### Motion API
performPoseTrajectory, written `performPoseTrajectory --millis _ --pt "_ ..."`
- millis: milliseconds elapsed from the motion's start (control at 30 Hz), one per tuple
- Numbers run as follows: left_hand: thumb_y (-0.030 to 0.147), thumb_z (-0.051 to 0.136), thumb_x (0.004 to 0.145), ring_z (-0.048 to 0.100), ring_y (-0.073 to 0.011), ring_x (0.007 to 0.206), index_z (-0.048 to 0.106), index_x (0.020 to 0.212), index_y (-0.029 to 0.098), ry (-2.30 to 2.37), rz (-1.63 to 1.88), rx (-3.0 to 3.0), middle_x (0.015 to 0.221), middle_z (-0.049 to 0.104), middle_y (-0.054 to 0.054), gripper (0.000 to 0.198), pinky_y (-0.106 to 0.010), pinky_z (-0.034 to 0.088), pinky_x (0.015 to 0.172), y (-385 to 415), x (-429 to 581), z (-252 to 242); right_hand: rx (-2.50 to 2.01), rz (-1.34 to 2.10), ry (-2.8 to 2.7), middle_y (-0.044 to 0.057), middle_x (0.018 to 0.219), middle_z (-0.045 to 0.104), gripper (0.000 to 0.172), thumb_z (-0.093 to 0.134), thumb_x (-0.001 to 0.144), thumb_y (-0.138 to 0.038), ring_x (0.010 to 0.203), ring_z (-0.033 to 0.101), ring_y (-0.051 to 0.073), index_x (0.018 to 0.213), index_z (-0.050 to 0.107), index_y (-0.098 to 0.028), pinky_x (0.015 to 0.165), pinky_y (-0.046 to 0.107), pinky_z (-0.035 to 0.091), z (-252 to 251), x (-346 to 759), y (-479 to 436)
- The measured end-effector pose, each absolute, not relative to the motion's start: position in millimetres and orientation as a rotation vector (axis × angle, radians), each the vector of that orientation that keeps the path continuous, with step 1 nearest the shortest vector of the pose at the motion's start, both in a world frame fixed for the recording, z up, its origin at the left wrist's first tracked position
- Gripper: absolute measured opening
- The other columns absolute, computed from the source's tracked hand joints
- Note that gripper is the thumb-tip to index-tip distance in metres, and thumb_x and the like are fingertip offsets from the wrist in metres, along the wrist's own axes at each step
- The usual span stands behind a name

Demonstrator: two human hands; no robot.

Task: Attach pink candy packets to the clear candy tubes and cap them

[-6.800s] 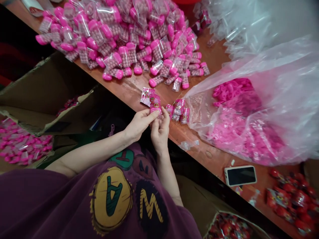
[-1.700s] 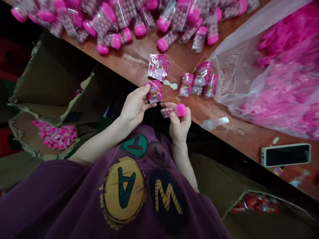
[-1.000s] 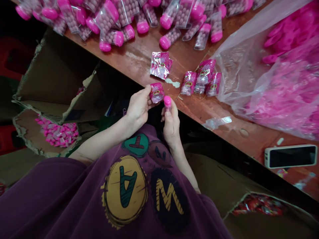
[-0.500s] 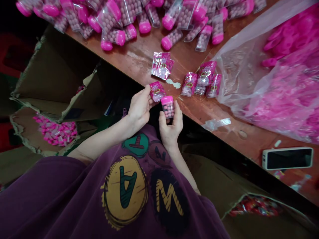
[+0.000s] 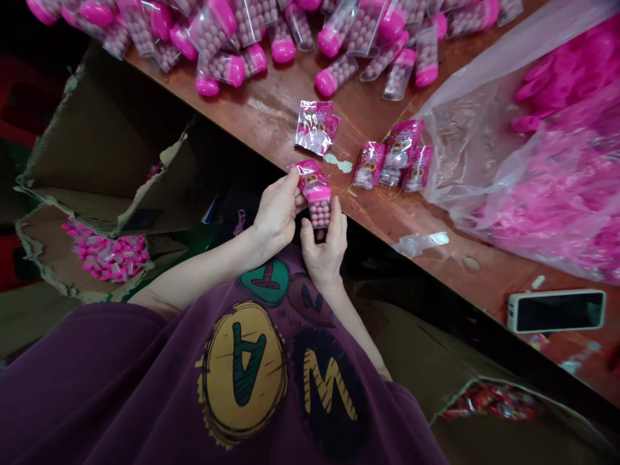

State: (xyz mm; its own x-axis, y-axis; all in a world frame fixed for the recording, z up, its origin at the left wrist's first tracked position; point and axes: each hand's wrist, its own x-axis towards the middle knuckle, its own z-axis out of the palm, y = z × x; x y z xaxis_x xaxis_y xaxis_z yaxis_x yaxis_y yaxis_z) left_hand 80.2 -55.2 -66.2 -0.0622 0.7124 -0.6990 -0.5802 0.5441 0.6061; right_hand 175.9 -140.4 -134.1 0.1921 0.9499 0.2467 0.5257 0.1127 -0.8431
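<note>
Just off the near edge of the wooden table, my right hand grips a small clear tube of pink balls with a pink cap, cap end up. My left hand pinches a pink printed wrapper sleeve right over the tube's cap. A small stack of the same sleeves lies on the table just beyond my hands. Three wrapped tubes lie side by side to the right.
A heap of unwrapped pink-capped tubes covers the far table. A clear plastic bag of pink caps fills the right. A phone lies near the table edge. An open cardboard box holding wrapped tubes stands at my left.
My right hand has turned the tube from lying sideways to cap up and brought it against the sleeve in my left hand. The sleeve now touches the cap.
</note>
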Motion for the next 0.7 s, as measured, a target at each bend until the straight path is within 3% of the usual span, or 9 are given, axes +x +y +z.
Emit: performPoseTrajectory --millis 133,300,500,567,700 --pt "0.054 0.075 0.096 0.077 -0.0182 0.092 0.072 0.096 0.018 1.208 1.035 0.17 0.089 0.079 -0.005 0.035 -0.03 0.058 0.089 -58.0 79.6 -63.2 -1.524 0.659 -1.478 0.016 0.129 0.069 0.066 0.053 0.104 -0.048 0.115 0.068 0.029 0.164 0.039 -0.024 0.108 0.057 0.06 -132.2 177.2 -140.1" --pt "0.047 0.082 0.091 0.078 -0.0204 0.099 0.075 0.098 0.016 1.15 0.972 0.188 0.095 0.081 -0.008 0.033 -0.032 0.058 0.094 -60.2 79.4 -53.9 -1.455 0.724 -1.426 0.017 0.156 0.06 0.063 0.055 0.105 -0.045 0.141 0.063 0.029 0.162 0.043 -0.023 0.12 0.054 0.054 -134.5 176.4 -137.5" --pt "0.047 0.085 0.088 0.078 -0.022 0.101 0.077 0.102 0.014 1.081 0.925 0.207 0.097 0.082 -0.011 0.037 -0.033 0.059 0.096 -60.6 76.8 -59.2 -1.381 0.996 -1.232 0.013 0.161 0.058 0.067 0.063 0.101 -0.054 0.146 0.061 0.028 0.161 0.047 -0.028 0.119 0.049 0.056 -137.5 177.1 -137.1" --pt "0.047 0.085 0.087 0.078 -0.0225 0.102 0.078 0.102 0.013 1.068 0.929 0.223 0.097 0.082 -0.011 0.038 -0.033 0.059 0.096 -61.2 76.2 -63.8 -1.355 1.097 -1.172 0.012 0.16 0.059 0.069 0.063 0.1 -0.057 0.141 0.065 0.028 0.161 0.048 -0.029 0.113 0.048 0.061 -137.7 179.6 -136.2" --pt "0.048 0.086 0.087 0.079 -0.0236 0.104 0.079 0.103 0.014 1.075 0.922 0.214 0.099 0.083 -0.012 0.039 -0.034 0.059 0.098 -61.9 76.6 -68.7 -1.272 1.293 -1.036 0.009 0.14 0.073 0.066 0.058 0.103 -0.058 0.101 0.079 0.022 0.163 0.045 -0.033 0.085 0.042 0.072 -137.2 184.6 -134.1"
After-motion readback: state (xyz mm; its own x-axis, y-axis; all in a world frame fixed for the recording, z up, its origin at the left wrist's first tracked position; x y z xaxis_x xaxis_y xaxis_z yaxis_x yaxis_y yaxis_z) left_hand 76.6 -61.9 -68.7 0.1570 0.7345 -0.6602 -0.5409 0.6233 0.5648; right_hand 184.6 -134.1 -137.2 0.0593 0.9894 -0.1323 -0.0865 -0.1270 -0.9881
